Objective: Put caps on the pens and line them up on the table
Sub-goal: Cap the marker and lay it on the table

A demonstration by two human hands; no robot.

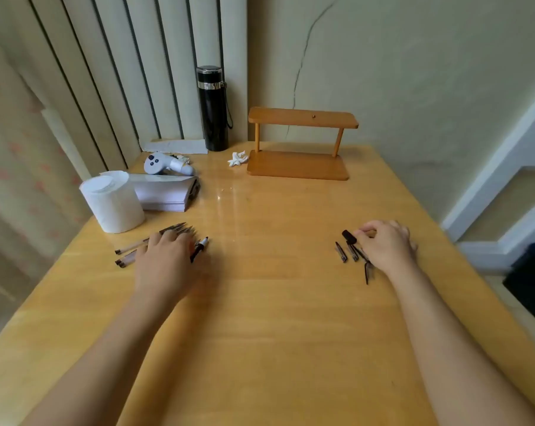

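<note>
Pens (155, 241) covered by the flat left hand (168, 259), black-gripped pen (199, 249) beside its fingertips, black cap (349, 236) pinched by right hand (387, 245) fingers, loose caps (347, 252) just below them

Soft, even daylight, faint glare streak on the table (229, 195), slight overall blur, wide-angle bending at the edges.

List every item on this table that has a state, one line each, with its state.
pens: uncapped, lying bunched under the left hand
black pen: lying apart at the bunch's right
loose caps: off the pens, lying by the right hand
black cap: pinched in the right hand's fingertips
flask: upright, lid on
paper roll: standing on end
wooden shelf: upright, bare
</note>
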